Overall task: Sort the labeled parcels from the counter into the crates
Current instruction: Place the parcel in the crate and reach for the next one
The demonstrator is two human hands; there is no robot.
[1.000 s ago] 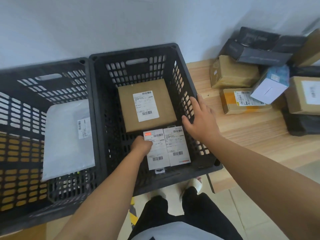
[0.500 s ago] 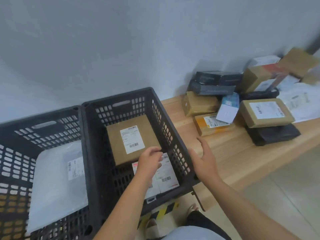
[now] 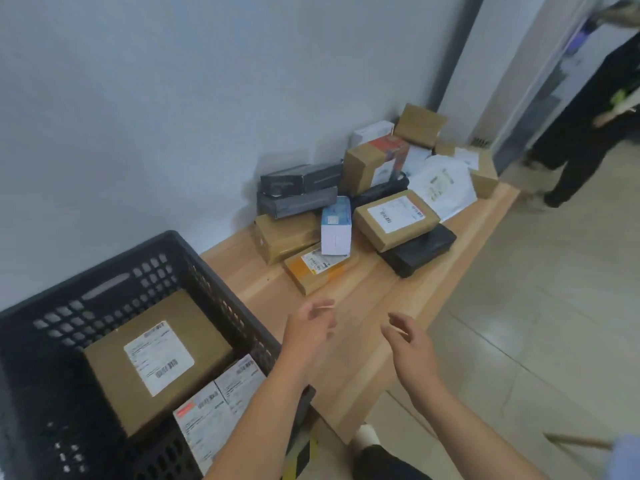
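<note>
E1: Left hand (image 3: 308, 327) has come out of the crate (image 3: 214, 296) and right hand (image 3: 408, 344) is off its rim. Both are now over the counter (image 3: 367, 299).
E2: Grip?
E1: Both empty, fingers loosely spread.
E2: Parcels?
E1: Brown labeled box (image 3: 156, 355) and white-labeled parcel (image 3: 214, 407) lie in the crate. The rest are piled on the counter by the wall, orange-taped box (image 3: 318, 271) nearest the hands.

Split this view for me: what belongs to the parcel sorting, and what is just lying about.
Belongs: black crate; brown box and flat labeled parcel inside it; counter; pile of parcels on it; left hand and right hand, both empty.
Lying about: bystander by the doorway; striped floor tape.
</note>
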